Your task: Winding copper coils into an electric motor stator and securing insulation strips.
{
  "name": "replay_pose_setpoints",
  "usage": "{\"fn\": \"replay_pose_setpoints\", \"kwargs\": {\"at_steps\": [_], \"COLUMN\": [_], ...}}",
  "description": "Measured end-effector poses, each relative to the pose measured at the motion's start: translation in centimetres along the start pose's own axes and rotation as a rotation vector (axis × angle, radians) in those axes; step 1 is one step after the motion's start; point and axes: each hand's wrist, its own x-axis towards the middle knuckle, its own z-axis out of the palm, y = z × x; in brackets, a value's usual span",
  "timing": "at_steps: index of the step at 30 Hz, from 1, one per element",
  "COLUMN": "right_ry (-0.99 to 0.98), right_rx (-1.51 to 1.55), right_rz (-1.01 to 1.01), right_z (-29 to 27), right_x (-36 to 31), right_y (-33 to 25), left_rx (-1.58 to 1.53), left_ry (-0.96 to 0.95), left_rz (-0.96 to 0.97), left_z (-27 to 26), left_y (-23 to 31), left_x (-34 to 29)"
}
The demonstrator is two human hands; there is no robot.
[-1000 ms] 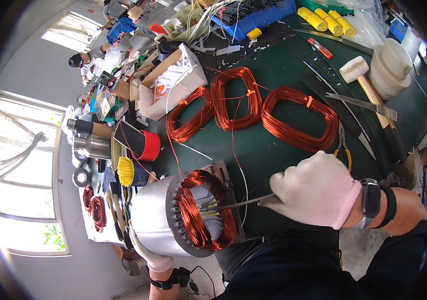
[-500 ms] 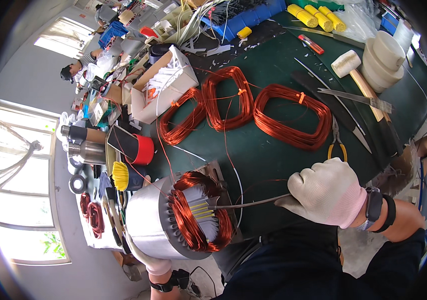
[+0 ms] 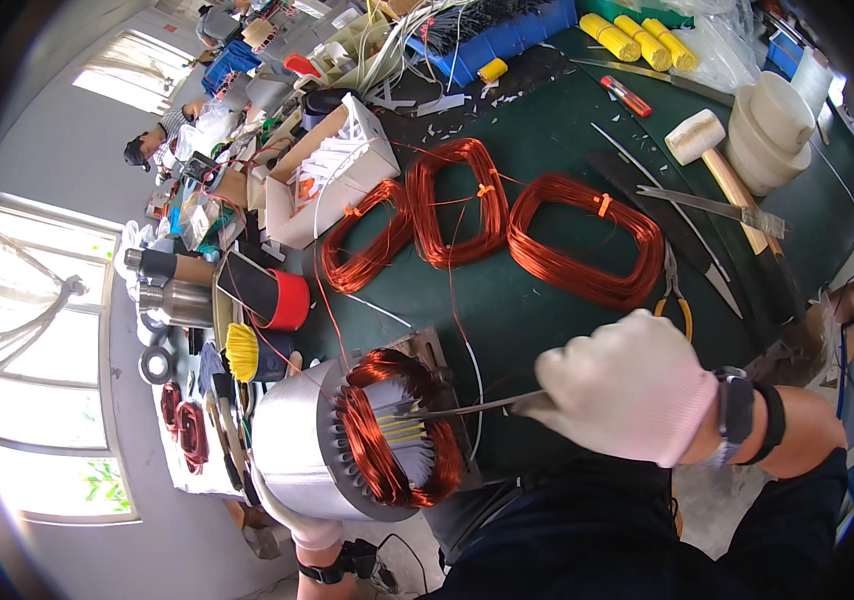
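Note:
A silver motor stator lies on its side at the table's near edge, with copper wire coils bulging from its open end. Yellow strips line the slots inside. My gloved right hand is closed around one end of a thin, flat grey tool; the tool's far end reaches into the bore beside the yellow strips. At the stator's lower left, my gloved left hand wraps its outer wall, most of its fingers hidden behind the metal. Copper leads run from the stator toward wound coils.
Three tied copper coils lie on the green table. Yellow-handled pliers, scissors, a white mallet and a red cutter lie to the right. A box of white strips stands behind. Another person is far left.
My right hand has moved left toward the stator and turned, pushing the grey tool farther into the bore. My left hand and the stator stay nearly in place.

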Motion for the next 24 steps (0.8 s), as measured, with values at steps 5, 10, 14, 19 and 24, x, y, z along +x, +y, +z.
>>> {"fn": "replay_pose_setpoints", "kwargs": {"at_steps": [5,10,14,19,24], "right_ry": [0.013,-0.14,-0.146,0.031,-0.022], "right_rx": [0.005,0.023,-0.063,-0.109,-0.144], "right_rz": [-0.101,-0.076,-0.116,-0.031,0.041], "right_z": [0.3,-0.8,-1.2,-0.2,0.9], "right_x": [1.7,1.9,2.3,2.8,0.3], "right_y": [-0.3,1.3,0.7,-0.9,-0.7], "left_rx": [-0.609,-0.803,-0.632,-0.359,-0.46], "left_ry": [0.178,0.302,0.082,-0.012,-0.034], "left_rz": [-0.408,-0.454,-0.243,-0.078,0.155], "left_z": [1.2,3.9,5.4,5.9,6.3], "left_y": [0.3,1.5,-0.6,-4.2,-2.8], "left_x": [1.6,0.3,-0.9,-5.8,-2.0]}}
